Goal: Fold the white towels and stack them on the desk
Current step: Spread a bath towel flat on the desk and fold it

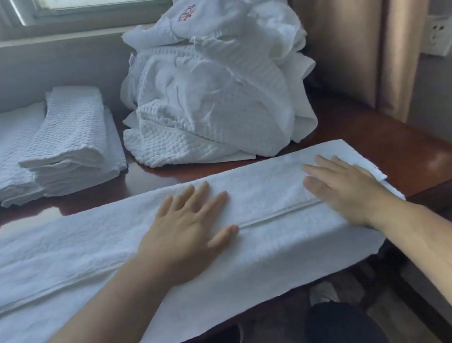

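Note:
A long white towel (81,251) lies folded lengthwise along the front of the dark wooden desk (415,156), its near edge hanging over the desk's front. My left hand (189,226) rests flat on the towel's middle, fingers straight and spread. My right hand (345,186) presses flat on the towel's right end. A stack of folded white towels (69,144) sits at the back left. A heap of unfolded white towels (215,82) is piled at the back centre.
A window and sill run behind the desk. A beige curtain (359,26) hangs at the right, beside a wall socket (441,35). The desk's right corner is just past my right hand. My legs show below the desk's edge.

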The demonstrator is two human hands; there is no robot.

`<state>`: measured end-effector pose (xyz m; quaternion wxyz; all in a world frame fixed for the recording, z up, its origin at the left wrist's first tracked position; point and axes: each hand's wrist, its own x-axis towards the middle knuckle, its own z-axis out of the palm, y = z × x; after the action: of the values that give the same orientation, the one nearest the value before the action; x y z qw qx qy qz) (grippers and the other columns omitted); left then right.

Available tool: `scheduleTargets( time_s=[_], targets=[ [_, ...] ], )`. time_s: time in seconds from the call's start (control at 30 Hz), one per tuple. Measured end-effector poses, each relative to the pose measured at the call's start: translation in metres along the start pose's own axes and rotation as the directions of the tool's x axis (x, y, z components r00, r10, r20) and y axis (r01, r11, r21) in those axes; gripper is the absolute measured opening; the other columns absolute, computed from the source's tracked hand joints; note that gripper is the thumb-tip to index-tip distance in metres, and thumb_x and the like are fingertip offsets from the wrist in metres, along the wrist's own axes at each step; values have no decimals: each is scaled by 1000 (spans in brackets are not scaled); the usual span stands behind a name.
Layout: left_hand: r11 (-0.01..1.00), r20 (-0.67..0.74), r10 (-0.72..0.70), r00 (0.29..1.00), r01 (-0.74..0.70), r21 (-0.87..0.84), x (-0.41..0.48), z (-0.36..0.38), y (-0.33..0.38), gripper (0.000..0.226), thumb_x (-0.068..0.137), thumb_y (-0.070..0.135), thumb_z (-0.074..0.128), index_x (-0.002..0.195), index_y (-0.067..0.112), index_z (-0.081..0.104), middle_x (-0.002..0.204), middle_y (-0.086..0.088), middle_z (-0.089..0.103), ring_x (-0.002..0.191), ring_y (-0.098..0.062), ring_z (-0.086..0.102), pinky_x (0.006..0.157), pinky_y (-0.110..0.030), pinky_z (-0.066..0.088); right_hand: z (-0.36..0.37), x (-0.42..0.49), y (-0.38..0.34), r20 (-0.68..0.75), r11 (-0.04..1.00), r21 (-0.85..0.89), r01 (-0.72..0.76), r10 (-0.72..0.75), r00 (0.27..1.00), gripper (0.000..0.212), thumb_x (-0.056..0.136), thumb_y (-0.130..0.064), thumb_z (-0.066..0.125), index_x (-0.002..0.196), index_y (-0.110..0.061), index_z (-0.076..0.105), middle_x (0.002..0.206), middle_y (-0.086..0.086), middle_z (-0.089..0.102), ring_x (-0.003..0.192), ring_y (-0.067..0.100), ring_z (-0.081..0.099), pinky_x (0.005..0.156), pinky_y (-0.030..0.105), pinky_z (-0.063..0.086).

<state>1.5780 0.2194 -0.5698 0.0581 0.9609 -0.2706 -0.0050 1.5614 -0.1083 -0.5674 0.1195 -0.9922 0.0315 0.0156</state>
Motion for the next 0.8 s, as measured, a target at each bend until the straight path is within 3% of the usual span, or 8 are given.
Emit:
scheduleTargets(
  time_s=[0.2,0.27,0.33,0.4,0.53,0.63,0.7,0.8],
  targets=[
    [998,40,16,999,-18,52,5,2,-3,83,83,83,-5,157,47,-6,168,7,-12,154,-14,-12,125,-41,-3,-1,17,9,-4,972,-113,-205,206,979,79,88,-75,2,160,-41,4,170,-7,-7,156,24,-10,124,47,1],
    [999,60,12,998,-16,51,7,2,-4,80,84,81,-2,156,48,-8,168,8,-14,154,-13,-13,125,-40,-5,1,18,8,-75,978,-75,-196,191,979,70,96,-68,15,159,-38,19,170,-4,7,156,25,2,123,45,8],
    [999,59,1,998,-4,47,6,3,-4,77,85,80,0,156,50,-9,167,10,-14,154,-12,-13,125,-39,-5,3,11,8,-274,985,114,-132,159,949,53,101,-51,35,145,-26,52,157,-3,41,148,24,28,116,36,23],
    [999,45,5,999,-7,44,6,2,-4,75,85,80,1,155,53,-8,168,11,-13,154,-12,-12,125,-39,-3,5,-9,10,-467,946,323,-17,175,867,34,101,-32,48,122,-16,70,137,-1,60,135,21,43,104,24,29],
    [990,-3,138,990,-138,12,3,-1,-3,65,85,82,-2,148,67,1,166,20,-5,153,-6,-6,124,-35,-1,29,-58,19,-751,896,430,112,286,595,27,90,-24,50,101,-12,71,111,1,59,107,19,55,91,15,36],
    [980,-12,197,980,-197,-5,-1,-3,-2,54,85,81,0,139,76,5,163,28,-2,152,0,-3,124,-32,0,49,-80,31,-601,716,697,18,571,560,18,89,-31,54,104,-24,60,106,-6,54,94,17,59,71,17,42],
    [980,-22,199,980,-199,-7,0,-3,-1,52,86,80,1,138,77,7,163,29,-1,152,0,-1,123,-30,1,60,-81,43,-376,572,810,-127,674,636,38,88,-52,53,106,-18,58,109,0,58,95,21,60,67,25,43],
    [980,-24,198,980,-198,-4,0,-3,-1,53,86,78,2,138,76,8,162,30,-2,152,0,0,121,-28,0,70,-80,57,-78,413,864,-288,675,734,68,88,-70,54,128,-15,59,127,5,56,109,24,60,80,37,49]
  ],
)
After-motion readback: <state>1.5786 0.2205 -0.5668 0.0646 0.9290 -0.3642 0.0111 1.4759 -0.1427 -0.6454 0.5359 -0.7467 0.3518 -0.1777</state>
